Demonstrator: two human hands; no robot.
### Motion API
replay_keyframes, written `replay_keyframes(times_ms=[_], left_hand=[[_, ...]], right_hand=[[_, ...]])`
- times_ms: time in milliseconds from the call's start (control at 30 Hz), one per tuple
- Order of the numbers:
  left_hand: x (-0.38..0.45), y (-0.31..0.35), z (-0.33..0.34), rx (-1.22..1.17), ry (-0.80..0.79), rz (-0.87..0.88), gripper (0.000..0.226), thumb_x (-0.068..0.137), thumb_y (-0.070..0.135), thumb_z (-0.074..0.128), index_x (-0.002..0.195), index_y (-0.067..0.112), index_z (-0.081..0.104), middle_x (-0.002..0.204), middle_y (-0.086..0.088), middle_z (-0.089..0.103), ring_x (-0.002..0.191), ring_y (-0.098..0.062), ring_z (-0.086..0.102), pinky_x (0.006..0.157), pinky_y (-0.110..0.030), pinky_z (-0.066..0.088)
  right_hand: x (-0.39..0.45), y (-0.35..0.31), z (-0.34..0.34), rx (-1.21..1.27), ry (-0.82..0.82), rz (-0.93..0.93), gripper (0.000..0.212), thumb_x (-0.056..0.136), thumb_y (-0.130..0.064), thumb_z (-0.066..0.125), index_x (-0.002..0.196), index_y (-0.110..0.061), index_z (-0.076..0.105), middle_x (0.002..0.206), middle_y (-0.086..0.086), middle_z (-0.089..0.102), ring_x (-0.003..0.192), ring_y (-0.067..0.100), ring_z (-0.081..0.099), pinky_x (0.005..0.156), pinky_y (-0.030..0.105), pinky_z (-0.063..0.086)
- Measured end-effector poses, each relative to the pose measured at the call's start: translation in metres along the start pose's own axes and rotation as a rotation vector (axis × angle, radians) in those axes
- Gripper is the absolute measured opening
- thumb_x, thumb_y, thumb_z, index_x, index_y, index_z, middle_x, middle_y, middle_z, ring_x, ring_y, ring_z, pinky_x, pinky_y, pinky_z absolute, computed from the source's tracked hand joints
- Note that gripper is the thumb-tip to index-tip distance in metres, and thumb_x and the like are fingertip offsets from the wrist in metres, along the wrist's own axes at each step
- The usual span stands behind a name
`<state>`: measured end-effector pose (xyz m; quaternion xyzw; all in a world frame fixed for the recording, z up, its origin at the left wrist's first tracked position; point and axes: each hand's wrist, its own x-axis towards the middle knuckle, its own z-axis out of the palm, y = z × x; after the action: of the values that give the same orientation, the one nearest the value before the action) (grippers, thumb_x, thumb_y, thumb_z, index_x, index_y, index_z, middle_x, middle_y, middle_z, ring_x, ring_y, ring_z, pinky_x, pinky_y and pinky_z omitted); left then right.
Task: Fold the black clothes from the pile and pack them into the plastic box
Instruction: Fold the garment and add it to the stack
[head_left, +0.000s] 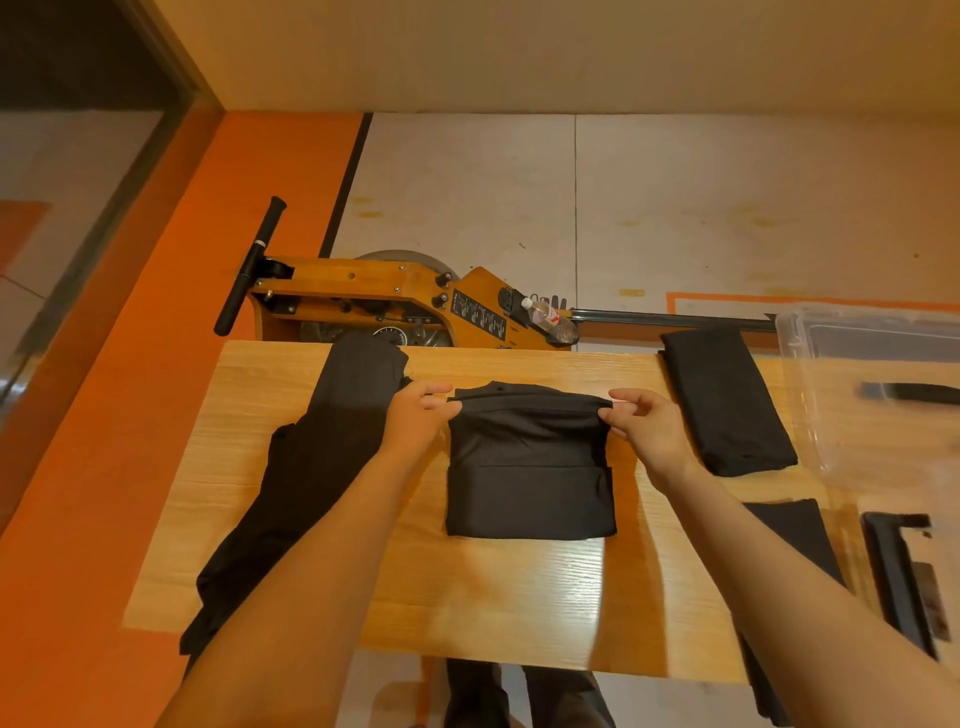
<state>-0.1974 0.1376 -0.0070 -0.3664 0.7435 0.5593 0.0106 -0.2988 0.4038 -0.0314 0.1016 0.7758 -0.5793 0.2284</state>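
Two bare hands pinched the far edge of a black garment (530, 467) being folded at the middle of a wooden table (467, 587). The left hand (418, 421) gripped the edge's left corner between thumb and fingers, while the right hand (647, 428) pinched the right corner, the raised edge stretched taut between them. Below the grip, toward the person, the garment lay flat as a squared, layered rectangle.

Left of the left hand, a pile of unfolded black clothes (317, 467) sprawled from the table's far edge to its near left corner, touching that wrist and forearm. Right of the right hand, just beside it but apart, a folded black garment (727, 400) lay on the table. Farther right stood the clear plastic box (810, 395), its wall reaching past the frame's edge; what it held could not be told. Nearer the person on that side, another dark cloth (795, 535) draped over the table's right edge, partly hidden by the right forearm.

Beyond the grip, behind the table, a wooden rowing machine (384, 296) with a black handle lay on the floor, a plastic water bottle (550, 319) resting on it.
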Motion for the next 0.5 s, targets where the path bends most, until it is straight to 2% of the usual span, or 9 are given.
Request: replay_keyframes(times_ms=[200, 233, 300, 367, 433, 500], left_hand=[[-0.050, -0.007, -0.015, -0.055, -0.070, -0.037, 0.022, 0.083, 0.006, 0.070, 0.103, 0.015, 0.066, 0.094, 0.003, 0.065, 0.093, -0.014, 0.061, 0.081, -0.025, 0.049], [-0.056, -0.011, -0.016, -0.026, -0.083, -0.042, 0.023, 0.083, 0.007, 0.069, 0.104, 0.015, 0.066, 0.096, 0.004, 0.065, 0.095, -0.015, 0.060, 0.084, -0.026, 0.048], [-0.064, -0.019, -0.017, 0.079, -0.121, -0.064, 0.028, 0.084, 0.008, 0.067, 0.111, 0.014, 0.066, 0.102, 0.001, 0.064, 0.099, -0.017, 0.059, 0.088, -0.029, 0.047], [-0.070, -0.034, -0.016, 0.156, -0.183, -0.100, 0.032, 0.085, 0.010, 0.067, 0.116, 0.014, 0.064, 0.101, -0.002, 0.065, 0.098, -0.017, 0.060, 0.088, -0.030, 0.049], [-0.077, -0.052, -0.014, 0.183, -0.250, -0.142, 0.032, 0.085, 0.007, 0.066, 0.117, 0.013, 0.062, 0.090, -0.001, 0.065, 0.089, -0.014, 0.062, 0.083, -0.025, 0.050], [-0.080, -0.066, -0.011, 0.268, -0.295, -0.142, 0.032, 0.086, 0.004, 0.063, 0.117, 0.010, 0.061, 0.081, 0.003, 0.062, 0.082, -0.010, 0.061, 0.084, -0.023, 0.050]], right_hand=[[-0.039, 0.011, -0.024, -0.077, -0.139, 0.004, 0.031, 0.080, -0.014, 0.078, 0.106, -0.026, 0.067, 0.101, 0.006, 0.064, 0.105, 0.025, 0.062, 0.097, 0.040, 0.052], [-0.046, 0.014, -0.027, -0.083, -0.170, 0.008, 0.031, 0.081, -0.013, 0.077, 0.108, -0.025, 0.066, 0.096, 0.004, 0.064, 0.103, 0.023, 0.063, 0.092, 0.036, 0.054], [-0.061, 0.019, -0.032, -0.107, -0.214, 0.015, 0.033, 0.084, -0.007, 0.074, 0.112, -0.020, 0.064, 0.087, 0.002, 0.061, 0.091, 0.017, 0.064, 0.071, 0.022, 0.056], [-0.072, 0.029, -0.033, -0.173, -0.221, 0.027, 0.034, 0.084, 0.000, 0.072, 0.114, -0.014, 0.063, 0.088, 0.005, 0.061, 0.083, 0.017, 0.064, 0.059, 0.017, 0.053], [-0.077, 0.042, -0.032, -0.247, -0.232, 0.051, 0.037, 0.083, 0.006, 0.070, 0.116, -0.009, 0.063, 0.094, 0.013, 0.063, 0.083, 0.023, 0.067, 0.062, 0.025, 0.057], [-0.081, 0.051, -0.030, -0.326, -0.245, 0.057, 0.039, 0.082, 0.009, 0.069, 0.117, -0.007, 0.062, 0.095, 0.014, 0.066, 0.084, 0.026, 0.069, 0.072, 0.038, 0.060]])
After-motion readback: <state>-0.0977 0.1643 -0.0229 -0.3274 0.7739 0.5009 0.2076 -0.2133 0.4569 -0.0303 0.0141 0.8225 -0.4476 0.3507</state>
